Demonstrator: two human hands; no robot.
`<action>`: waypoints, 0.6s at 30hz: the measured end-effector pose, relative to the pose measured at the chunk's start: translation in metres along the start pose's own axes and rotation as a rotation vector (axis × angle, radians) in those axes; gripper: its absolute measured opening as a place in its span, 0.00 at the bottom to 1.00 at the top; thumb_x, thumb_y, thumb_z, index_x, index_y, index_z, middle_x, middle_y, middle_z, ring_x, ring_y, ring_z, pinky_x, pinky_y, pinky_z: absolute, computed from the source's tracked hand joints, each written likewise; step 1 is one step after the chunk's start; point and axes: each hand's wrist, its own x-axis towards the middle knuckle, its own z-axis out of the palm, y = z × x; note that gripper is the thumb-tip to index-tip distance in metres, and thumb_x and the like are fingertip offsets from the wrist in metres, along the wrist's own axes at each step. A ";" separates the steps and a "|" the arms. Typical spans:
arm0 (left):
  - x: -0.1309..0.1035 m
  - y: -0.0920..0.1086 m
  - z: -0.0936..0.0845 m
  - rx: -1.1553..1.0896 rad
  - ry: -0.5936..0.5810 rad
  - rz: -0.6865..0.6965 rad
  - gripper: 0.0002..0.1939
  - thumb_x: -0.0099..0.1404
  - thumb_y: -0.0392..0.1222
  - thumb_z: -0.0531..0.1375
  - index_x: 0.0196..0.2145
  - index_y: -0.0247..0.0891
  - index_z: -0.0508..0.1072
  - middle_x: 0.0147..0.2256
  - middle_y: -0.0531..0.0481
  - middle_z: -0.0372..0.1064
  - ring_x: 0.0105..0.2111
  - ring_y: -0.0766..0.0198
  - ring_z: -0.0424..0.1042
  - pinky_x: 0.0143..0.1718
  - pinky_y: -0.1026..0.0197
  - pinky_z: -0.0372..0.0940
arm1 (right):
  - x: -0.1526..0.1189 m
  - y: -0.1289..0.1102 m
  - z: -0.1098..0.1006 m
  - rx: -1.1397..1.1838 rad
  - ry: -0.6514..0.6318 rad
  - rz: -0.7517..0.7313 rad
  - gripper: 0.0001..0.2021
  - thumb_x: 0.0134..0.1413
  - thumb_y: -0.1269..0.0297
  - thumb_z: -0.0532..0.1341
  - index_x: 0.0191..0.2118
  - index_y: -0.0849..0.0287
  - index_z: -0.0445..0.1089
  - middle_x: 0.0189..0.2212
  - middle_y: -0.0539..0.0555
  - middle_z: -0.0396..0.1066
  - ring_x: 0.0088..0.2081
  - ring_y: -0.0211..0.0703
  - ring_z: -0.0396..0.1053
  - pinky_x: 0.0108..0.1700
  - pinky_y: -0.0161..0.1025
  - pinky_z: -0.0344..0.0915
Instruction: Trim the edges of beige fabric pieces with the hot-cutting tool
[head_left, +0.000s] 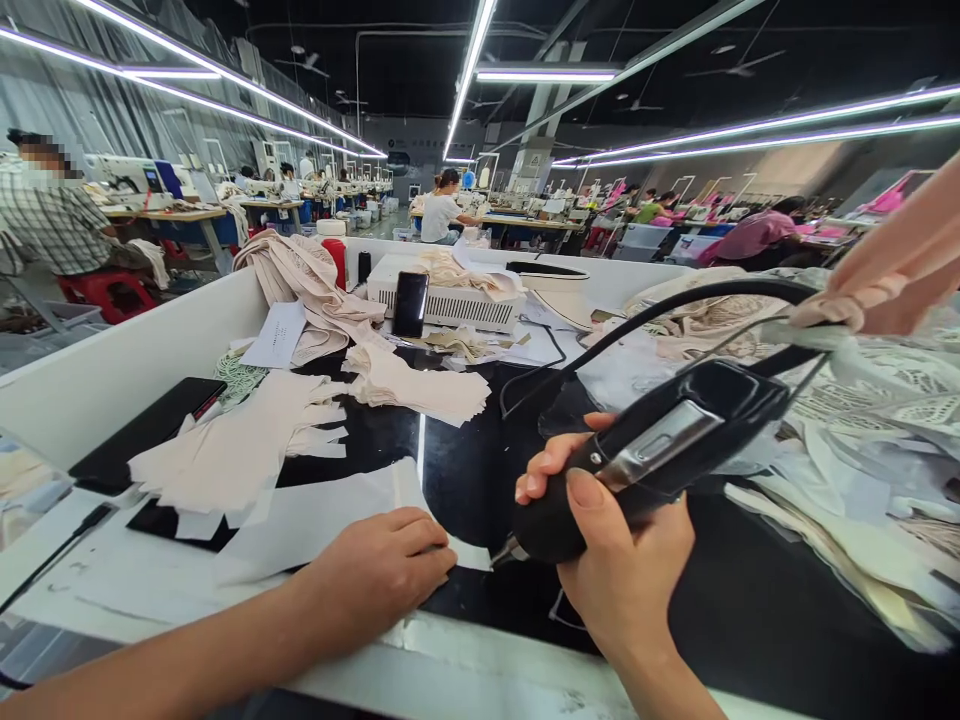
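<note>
at front ctr, head view: l hand (382, 570) lies palm down on a white sheet (315, 520), fingers bent n close together; can't tell if they pinch it or just press. sheet's on the black surface (469, 480), spreading left & behind the hand, w/ a narrow end poking out to the right. r hand (626, 550) is clenched round a black handheld tool (660, 435), thumb on the near side, other fingers on the far side. tool's held tilted over the surface, metal tip (508, 551) pointing down-left, right by the sheet's narrow end; can't tell if touching. thick black cable (660, 303) arcs above the tool.

left of ctr, a cream cloth stack (232, 430); behind the sheet, another cloth pile (424, 382). further back: phone (410, 305) leaning on a white vented box (461, 303), red cone (335, 262) to its left. right side, a heap of pale lace (877, 390). bkgd: person in white top (441, 215) seated, person in checked shirt (52, 220) far left, near sewing machines (124, 172).
</note>
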 end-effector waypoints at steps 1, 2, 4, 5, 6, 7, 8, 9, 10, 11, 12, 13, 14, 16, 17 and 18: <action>0.000 0.000 0.000 -0.011 -0.001 -0.004 0.12 0.82 0.35 0.52 0.46 0.35 0.76 0.43 0.44 0.77 0.45 0.59 0.77 0.48 0.60 0.76 | 0.000 -0.001 0.000 0.000 0.005 0.000 0.19 0.56 0.55 0.75 0.49 0.49 0.71 0.28 0.45 0.73 0.24 0.40 0.71 0.27 0.39 0.73; 0.000 0.001 0.001 -0.021 -0.003 -0.009 0.12 0.82 0.35 0.52 0.46 0.35 0.76 0.43 0.44 0.76 0.45 0.59 0.77 0.48 0.60 0.76 | 0.001 -0.001 0.000 0.003 0.008 -0.002 0.19 0.55 0.56 0.75 0.49 0.49 0.72 0.28 0.45 0.73 0.24 0.40 0.71 0.27 0.39 0.73; 0.000 0.001 0.001 -0.036 -0.009 -0.018 0.12 0.82 0.35 0.52 0.46 0.36 0.76 0.42 0.44 0.76 0.46 0.60 0.77 0.49 0.60 0.76 | 0.002 -0.002 0.000 0.007 0.014 -0.003 0.18 0.56 0.57 0.75 0.48 0.49 0.72 0.28 0.45 0.72 0.24 0.40 0.71 0.27 0.39 0.73; 0.000 0.002 0.001 -0.041 -0.008 -0.019 0.12 0.82 0.35 0.52 0.46 0.36 0.76 0.42 0.44 0.76 0.46 0.60 0.77 0.49 0.60 0.76 | 0.003 -0.002 0.001 0.008 0.015 -0.003 0.17 0.56 0.58 0.75 0.48 0.49 0.72 0.28 0.45 0.72 0.24 0.40 0.71 0.26 0.39 0.73; 0.000 0.002 0.001 -0.044 -0.002 -0.018 0.12 0.82 0.35 0.52 0.46 0.36 0.76 0.42 0.44 0.76 0.46 0.59 0.77 0.49 0.60 0.76 | 0.003 -0.003 0.002 0.010 0.016 -0.003 0.17 0.56 0.58 0.74 0.48 0.49 0.72 0.28 0.45 0.72 0.24 0.40 0.71 0.26 0.39 0.73; 0.001 0.002 0.001 -0.045 0.004 -0.015 0.11 0.82 0.35 0.52 0.46 0.35 0.75 0.42 0.44 0.76 0.46 0.59 0.77 0.49 0.60 0.76 | 0.004 -0.003 0.004 0.013 0.019 -0.004 0.16 0.56 0.59 0.74 0.48 0.49 0.71 0.28 0.45 0.71 0.24 0.40 0.71 0.26 0.39 0.73; 0.001 0.002 0.001 -0.046 0.013 -0.014 0.11 0.82 0.35 0.52 0.46 0.35 0.75 0.42 0.44 0.76 0.46 0.60 0.77 0.49 0.60 0.76 | 0.005 -0.002 0.006 0.020 0.025 -0.006 0.16 0.57 0.59 0.73 0.48 0.49 0.71 0.28 0.44 0.71 0.24 0.39 0.71 0.26 0.39 0.73; 0.001 0.002 0.000 -0.046 0.022 -0.013 0.11 0.82 0.35 0.52 0.46 0.35 0.75 0.42 0.44 0.76 0.45 0.60 0.77 0.49 0.61 0.76 | 0.006 -0.002 0.009 0.029 0.030 -0.008 0.16 0.57 0.60 0.73 0.48 0.49 0.71 0.28 0.44 0.71 0.24 0.39 0.71 0.26 0.39 0.74; 0.001 0.002 0.000 -0.046 0.029 -0.014 0.12 0.82 0.34 0.52 0.46 0.35 0.75 0.42 0.44 0.76 0.45 0.60 0.77 0.48 0.61 0.76 | 0.007 -0.001 0.012 0.038 0.034 -0.010 0.17 0.57 0.59 0.73 0.49 0.50 0.71 0.29 0.44 0.71 0.24 0.39 0.71 0.26 0.39 0.74; 0.001 0.003 0.001 -0.046 0.033 -0.015 0.12 0.82 0.34 0.52 0.46 0.35 0.75 0.42 0.44 0.76 0.45 0.60 0.77 0.48 0.61 0.76 | 0.008 0.000 0.015 0.046 0.037 -0.012 0.17 0.56 0.59 0.73 0.49 0.50 0.71 0.29 0.44 0.71 0.24 0.39 0.71 0.27 0.39 0.74; 0.001 0.003 0.001 -0.047 0.031 -0.018 0.12 0.82 0.34 0.52 0.47 0.35 0.75 0.42 0.44 0.76 0.45 0.59 0.77 0.48 0.61 0.76 | 0.008 0.002 0.019 0.052 0.038 -0.011 0.17 0.56 0.59 0.73 0.48 0.51 0.70 0.29 0.44 0.71 0.24 0.39 0.71 0.27 0.39 0.74; 0.001 0.003 0.001 -0.048 0.028 -0.020 0.12 0.82 0.34 0.52 0.47 0.35 0.76 0.42 0.44 0.76 0.45 0.59 0.77 0.48 0.60 0.76 | 0.008 0.003 0.022 0.056 0.038 -0.009 0.16 0.56 0.60 0.73 0.47 0.51 0.70 0.29 0.44 0.71 0.24 0.39 0.71 0.27 0.39 0.74; 0.001 0.003 0.001 -0.050 0.022 -0.023 0.12 0.82 0.34 0.52 0.47 0.35 0.76 0.42 0.44 0.76 0.46 0.59 0.77 0.49 0.60 0.76 | 0.008 0.005 0.024 0.059 0.038 -0.006 0.16 0.56 0.60 0.73 0.46 0.51 0.70 0.28 0.44 0.72 0.24 0.38 0.70 0.27 0.38 0.73; 0.000 0.003 0.002 -0.055 0.009 -0.029 0.11 0.81 0.34 0.53 0.47 0.36 0.76 0.42 0.44 0.76 0.46 0.59 0.77 0.49 0.60 0.76 | 0.008 0.008 0.028 0.062 0.044 0.002 0.15 0.55 0.61 0.73 0.45 0.51 0.69 0.28 0.44 0.72 0.24 0.38 0.70 0.27 0.38 0.73; 0.000 0.003 0.002 -0.056 0.009 -0.030 0.10 0.81 0.34 0.53 0.47 0.36 0.76 0.42 0.44 0.76 0.47 0.59 0.77 0.50 0.60 0.76 | 0.007 0.009 0.030 0.061 0.044 0.009 0.15 0.55 0.61 0.73 0.45 0.51 0.69 0.28 0.44 0.72 0.24 0.37 0.70 0.28 0.38 0.73; -0.001 0.004 0.003 -0.056 0.013 -0.031 0.10 0.81 0.33 0.54 0.47 0.36 0.76 0.43 0.44 0.76 0.47 0.59 0.77 0.50 0.60 0.76 | 0.007 0.010 0.030 0.061 0.044 0.014 0.16 0.54 0.61 0.73 0.45 0.51 0.69 0.28 0.44 0.72 0.24 0.37 0.69 0.28 0.38 0.73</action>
